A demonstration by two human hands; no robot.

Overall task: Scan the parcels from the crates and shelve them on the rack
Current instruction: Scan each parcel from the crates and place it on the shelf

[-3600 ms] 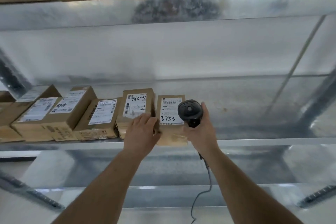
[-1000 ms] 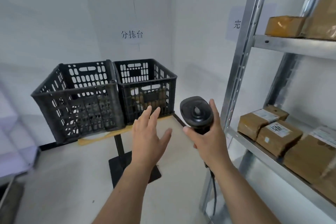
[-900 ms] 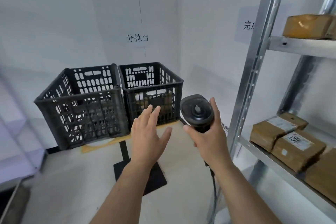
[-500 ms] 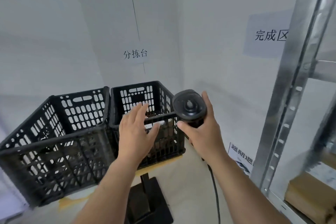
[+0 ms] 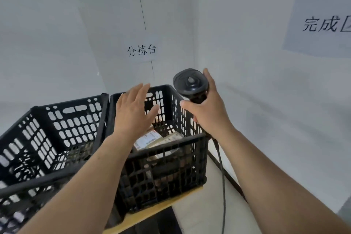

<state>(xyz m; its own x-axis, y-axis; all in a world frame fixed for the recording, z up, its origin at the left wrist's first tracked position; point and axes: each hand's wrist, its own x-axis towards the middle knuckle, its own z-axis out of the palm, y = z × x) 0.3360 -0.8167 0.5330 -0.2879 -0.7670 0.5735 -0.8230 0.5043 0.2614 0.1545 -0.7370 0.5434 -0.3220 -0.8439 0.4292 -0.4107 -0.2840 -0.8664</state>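
Two bare forearms are seen, no sleeves worn. Left hand [image 5: 133,112] and right hand [image 5: 208,114] are ungloved; no rings, watch or wristbands are shown.

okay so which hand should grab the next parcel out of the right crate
Left. The left hand is open and empty above the right crate, over the labelled parcels. The right hand grips the scanner.
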